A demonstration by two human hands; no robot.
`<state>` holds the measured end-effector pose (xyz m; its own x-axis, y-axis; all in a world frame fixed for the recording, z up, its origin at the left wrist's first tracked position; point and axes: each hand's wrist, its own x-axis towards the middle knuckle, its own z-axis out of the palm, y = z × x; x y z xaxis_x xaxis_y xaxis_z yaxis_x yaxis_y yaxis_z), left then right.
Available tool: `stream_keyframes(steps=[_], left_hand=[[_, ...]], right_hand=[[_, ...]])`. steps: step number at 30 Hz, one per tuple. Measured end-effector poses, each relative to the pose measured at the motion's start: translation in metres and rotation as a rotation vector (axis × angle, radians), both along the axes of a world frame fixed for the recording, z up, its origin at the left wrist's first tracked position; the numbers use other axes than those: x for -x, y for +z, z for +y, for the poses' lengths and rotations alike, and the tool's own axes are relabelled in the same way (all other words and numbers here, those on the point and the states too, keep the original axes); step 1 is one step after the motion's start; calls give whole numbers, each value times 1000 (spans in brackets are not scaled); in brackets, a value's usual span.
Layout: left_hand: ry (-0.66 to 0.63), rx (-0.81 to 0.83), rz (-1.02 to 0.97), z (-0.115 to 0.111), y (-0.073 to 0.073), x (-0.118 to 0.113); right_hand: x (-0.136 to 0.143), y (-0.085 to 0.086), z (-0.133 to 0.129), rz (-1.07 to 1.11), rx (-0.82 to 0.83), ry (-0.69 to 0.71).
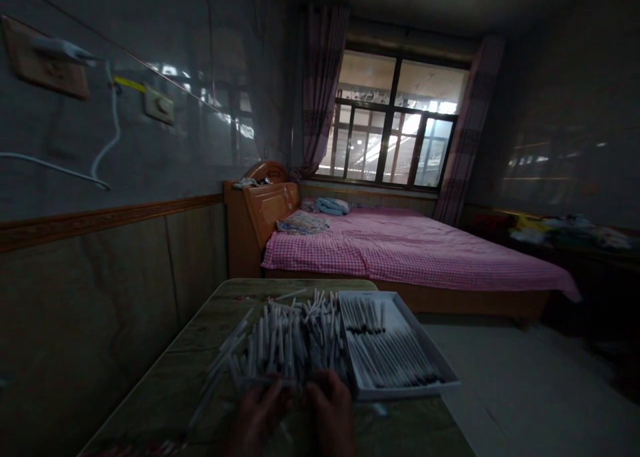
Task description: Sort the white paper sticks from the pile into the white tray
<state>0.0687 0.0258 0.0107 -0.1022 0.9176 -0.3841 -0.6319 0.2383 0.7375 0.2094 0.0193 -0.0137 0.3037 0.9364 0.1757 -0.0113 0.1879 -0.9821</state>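
My left hand [260, 407] is at the near edge of a heap of thin white sticks [280, 340], its fingers bent and closed. Close beside it on the right, my right hand [331, 403] has its fingers curled in at the same edge. Dimness and blur hide what either hand holds. The sticks look like pen barrels and lie roughly lengthwise, away from me. To the right, an open shallow white box [406, 391] holds more slim sticks with dark ends [395, 357], laid side by side in two rows. Several loose sticks [220, 357] lie left of the heap.
Everything rests on a small table with a greenish patterned top [175, 377]. Beyond it stands a bed with a pink checked sheet [380, 243] and a wooden headboard [267, 210]. A tiled wall [110, 297] runs along the left, with a charger cable [113, 123] hanging on it.
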Motion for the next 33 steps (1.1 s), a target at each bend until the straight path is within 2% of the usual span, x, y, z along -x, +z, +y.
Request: stream_keyframes(steps=[3, 7, 12, 20, 23, 29, 33], left_hand=[[9, 12, 1, 6, -11, 0], [-22, -21, -4, 8, -22, 2], [-50, -72, -16, 8, -26, 3], [-25, -11, 35, 5, -17, -4], [-45, -35, 3, 8, -21, -5], [-32, -60, -35, 13, -32, -4], [-21, -50, -24, 15, -38, -5]], right_hand=[[-4, -11, 7, 11, -6, 90], [-6, -22, 11, 1, -40, 141], [-6, -27, 12, 9, -3, 174], [-3, -19, 9, -18, -40, 100], [-2, -20, 9, -15, -57, 48], [-5, -23, 12, -28, -11, 100], [-1, -21, 10, -3, -32, 32]])
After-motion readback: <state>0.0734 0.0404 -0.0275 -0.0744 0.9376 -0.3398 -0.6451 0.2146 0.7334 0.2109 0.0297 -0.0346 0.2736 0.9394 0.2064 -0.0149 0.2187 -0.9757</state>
